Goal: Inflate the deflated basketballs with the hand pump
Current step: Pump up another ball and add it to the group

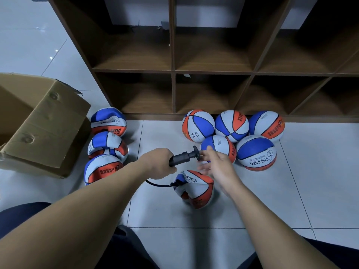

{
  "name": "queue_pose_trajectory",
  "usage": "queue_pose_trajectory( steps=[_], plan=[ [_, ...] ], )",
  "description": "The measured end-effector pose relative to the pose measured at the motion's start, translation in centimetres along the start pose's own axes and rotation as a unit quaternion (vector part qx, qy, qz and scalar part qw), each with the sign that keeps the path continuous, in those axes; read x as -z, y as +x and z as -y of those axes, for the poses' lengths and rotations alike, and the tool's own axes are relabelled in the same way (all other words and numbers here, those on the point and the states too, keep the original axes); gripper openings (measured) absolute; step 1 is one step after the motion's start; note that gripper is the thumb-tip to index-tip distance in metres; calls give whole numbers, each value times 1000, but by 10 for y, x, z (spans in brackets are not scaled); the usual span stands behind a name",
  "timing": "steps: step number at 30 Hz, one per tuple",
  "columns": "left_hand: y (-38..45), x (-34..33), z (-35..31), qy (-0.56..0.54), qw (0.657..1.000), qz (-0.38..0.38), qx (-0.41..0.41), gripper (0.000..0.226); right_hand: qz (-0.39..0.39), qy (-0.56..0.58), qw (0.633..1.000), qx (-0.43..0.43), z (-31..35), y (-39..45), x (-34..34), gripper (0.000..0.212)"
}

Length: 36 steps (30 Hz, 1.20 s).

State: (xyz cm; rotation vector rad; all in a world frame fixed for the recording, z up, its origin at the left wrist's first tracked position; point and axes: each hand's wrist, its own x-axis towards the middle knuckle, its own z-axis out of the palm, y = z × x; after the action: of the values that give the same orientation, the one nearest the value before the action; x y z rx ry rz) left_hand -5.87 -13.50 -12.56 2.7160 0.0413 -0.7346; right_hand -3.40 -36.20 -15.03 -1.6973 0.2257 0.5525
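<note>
— While the shelf unit [172, 55] fills the far wall and the white tile floor [291, 191] spreads below it, where does the work sit?
— On the floor, between the cardboard box [42, 125] with three slack balls [105, 146] on the left and five round balls [233, 133] on the right. The deflated ball [194, 189] lies nearest the person, joined by a hose [155, 184] to the pump [183, 156].
— Who has the pump?
— The left hand [157, 164] grips its barrel. Its long axis runs left to right, handle [196, 151] towards the right hand [215, 164].
— And that hand?
— Fingers spread, holding nothing, blurred, just beside the handle. It is the nearer one and need only close on it, I judge.
</note>
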Motion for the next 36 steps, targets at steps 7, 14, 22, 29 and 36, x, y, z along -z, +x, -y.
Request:
queue_pose_trajectory(
  steps=[7,14,22,29,36],
  plan=[
    [1,-5,-6,80,996,-3,-38,16,13,-140,990,19,10,-12,-22,57],
    [0,-9,3,100,995,3,-26,15,-20,-122,992,-5,-4,-2,-11,26],
    [-4,-4,17,115,993,2,-9,14,-126,-47,988,-75,-9,9,35,15],
    [-2,-8,12,126,992,-23,-20,24,-174,-87,981,-19,-10,6,20,38],
    [0,-6,2,121,992,-40,-27,28,-179,-90,979,27,-6,-1,1,41]
  ],
)
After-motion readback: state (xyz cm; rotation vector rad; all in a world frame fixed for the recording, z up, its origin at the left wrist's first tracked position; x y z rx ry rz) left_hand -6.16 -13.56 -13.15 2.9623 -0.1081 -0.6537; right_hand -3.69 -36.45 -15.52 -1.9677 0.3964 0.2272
